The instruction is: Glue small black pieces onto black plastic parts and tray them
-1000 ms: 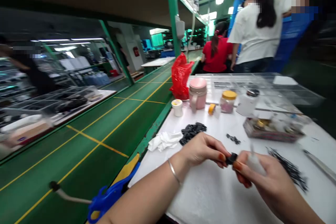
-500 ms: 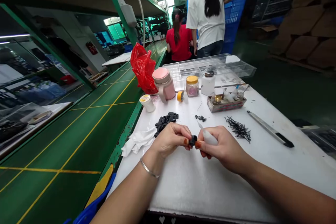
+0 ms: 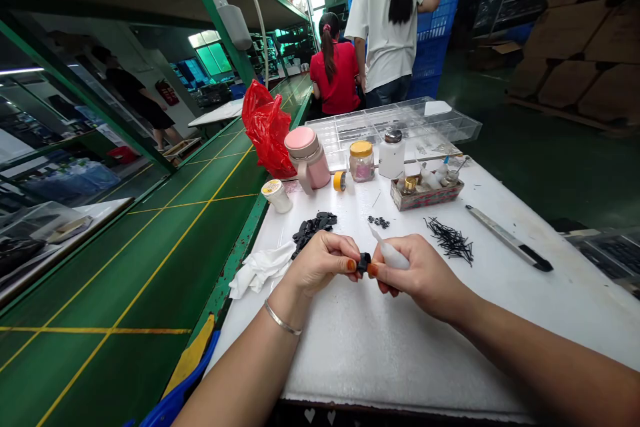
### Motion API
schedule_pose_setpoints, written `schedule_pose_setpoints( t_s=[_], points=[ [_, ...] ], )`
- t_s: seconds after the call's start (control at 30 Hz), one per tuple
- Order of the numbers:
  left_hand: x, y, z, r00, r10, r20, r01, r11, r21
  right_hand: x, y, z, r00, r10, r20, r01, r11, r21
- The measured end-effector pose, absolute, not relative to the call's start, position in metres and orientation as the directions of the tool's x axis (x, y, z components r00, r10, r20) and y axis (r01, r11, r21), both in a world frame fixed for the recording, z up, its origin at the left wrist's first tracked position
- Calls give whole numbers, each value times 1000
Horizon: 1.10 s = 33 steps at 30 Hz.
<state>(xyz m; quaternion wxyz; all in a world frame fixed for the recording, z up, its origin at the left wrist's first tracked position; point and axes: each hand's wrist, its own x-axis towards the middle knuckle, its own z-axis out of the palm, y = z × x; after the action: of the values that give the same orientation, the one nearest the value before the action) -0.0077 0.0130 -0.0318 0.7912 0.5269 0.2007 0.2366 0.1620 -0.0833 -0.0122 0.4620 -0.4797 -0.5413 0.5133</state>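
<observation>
Over the middle of the white worktop [image 3: 360, 360], two bare hands meet. Left hand [image 3: 325, 260]: thumb and fingers pinched narrow on a small black part [image 3: 363, 261], which is held just above the surface. Right hand [image 3: 415, 273]: thumb tip at the part's other side, fingers curled round a white squeeze bottle [image 3: 394, 257], its thin nozzle slanting up toward the back edge. (Finer detail of the part is too small to make out from here.)

Left of the hands, near the left edge: a heap of black pieces [image 3: 314, 230], with a crumpled white cloth [image 3: 260, 270] beside it. Beyond the fingers, a few small black rings [image 3: 379, 221]. To the right, a loose scatter of thin black sticks [image 3: 450, 240], then a long grey tool [image 3: 510, 238] lying slantwise toward the right edge.

Toward the back right corner, a low box [image 3: 427, 197] full of little bottles. Along the back edge, running left: a silver-capped bottle [image 3: 392, 153], a yellow-lidded jar [image 3: 361, 161], a yellow tape roll [image 3: 339, 181], a pink mug [image 3: 310, 160]. Near the back left corner, a white tub [image 3: 277, 196] and a red plastic bag [image 3: 269, 133].
</observation>
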Motion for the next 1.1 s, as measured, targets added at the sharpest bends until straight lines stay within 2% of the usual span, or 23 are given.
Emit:
schedule_pose_setpoints(
  t_s=[0.2,0.47,0.77,1.1],
  points=[
    [-3,6,-27,742,664,-92,-209,359,910,168,-76,-19,-82,996,33,-119,23,-993],
    [1,-4,-23,584,811,19,-246,155,957,165,-76,-20,-60,995,84,-130,75,-989],
    [-1,-6,-18,617,787,14,-267,192,944,163,-79,-17,-34,989,146,-15,146,-989],
    [-3,-7,-14,656,755,-12,-241,224,944,161,-80,-20,-52,986,158,-39,156,-987]
  ],
)
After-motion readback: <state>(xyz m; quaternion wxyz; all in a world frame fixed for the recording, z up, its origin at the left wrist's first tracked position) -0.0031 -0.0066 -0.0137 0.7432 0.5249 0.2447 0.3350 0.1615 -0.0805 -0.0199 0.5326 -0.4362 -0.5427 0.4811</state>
